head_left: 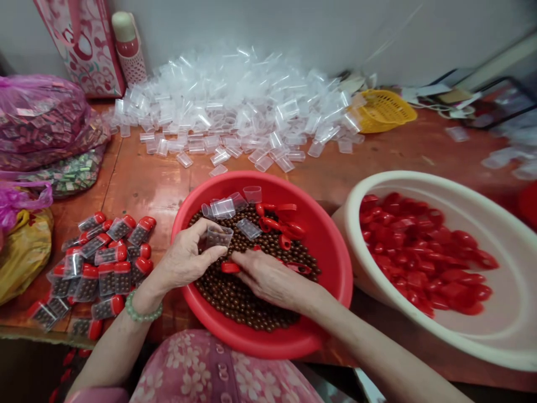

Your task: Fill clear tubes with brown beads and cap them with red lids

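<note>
Item 1. Transparent container (218, 238), 1 piece: my left hand (193, 256) is gripping it between thumb and fingers, above the brown beads (251, 313) (whether any are sitting inside it, I cannot tell).

Item 2. Red cap (230, 267), 1 piece: my right hand (268, 275) is closing its fingertips on it, just below the container and apart from it; the container is standing uncapped.

Item 3. Red basin (344, 263): it is carrying the beads, several loose containers (223, 208) and some red pieces (296, 229).

Item 4. Finished stock, by my judgement: capped, bead-filled containers (107, 277) are lying heaped on the table (159, 182) to my left, about 20 or more.

Item 5. Outstanding stock: a large heap of unfilled containers (235, 106) is spreading beyond the basin; many loose caps (436, 263) are lying in the white tub (509, 291) to my right. Far more is remaining, I judge, than is done.
</note>
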`<move>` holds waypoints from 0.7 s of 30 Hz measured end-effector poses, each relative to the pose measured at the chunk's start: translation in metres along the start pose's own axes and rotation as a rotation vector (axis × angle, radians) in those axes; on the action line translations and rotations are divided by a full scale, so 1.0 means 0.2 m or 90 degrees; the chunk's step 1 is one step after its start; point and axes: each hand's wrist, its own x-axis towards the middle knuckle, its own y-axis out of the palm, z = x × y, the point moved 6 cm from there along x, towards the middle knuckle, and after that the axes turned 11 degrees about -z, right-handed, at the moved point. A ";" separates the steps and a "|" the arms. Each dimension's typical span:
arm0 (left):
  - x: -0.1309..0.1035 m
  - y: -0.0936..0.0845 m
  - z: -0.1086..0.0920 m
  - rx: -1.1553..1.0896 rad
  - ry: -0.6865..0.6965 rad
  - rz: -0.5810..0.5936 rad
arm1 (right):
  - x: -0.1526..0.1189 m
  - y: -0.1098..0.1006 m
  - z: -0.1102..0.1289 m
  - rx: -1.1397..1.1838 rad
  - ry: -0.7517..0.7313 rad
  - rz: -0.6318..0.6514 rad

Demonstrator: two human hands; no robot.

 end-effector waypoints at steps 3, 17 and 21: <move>0.00 0.00 0.00 0.013 0.016 0.003 | -0.03 0.09 0.04 0.024 -0.050 0.084; -0.01 0.00 0.02 0.098 0.048 0.006 | 0.00 -0.32 -0.10 0.431 0.136 -0.216; -0.01 0.00 0.02 0.110 0.052 0.009 | 0.05 -0.38 0.00 0.439 0.073 -0.205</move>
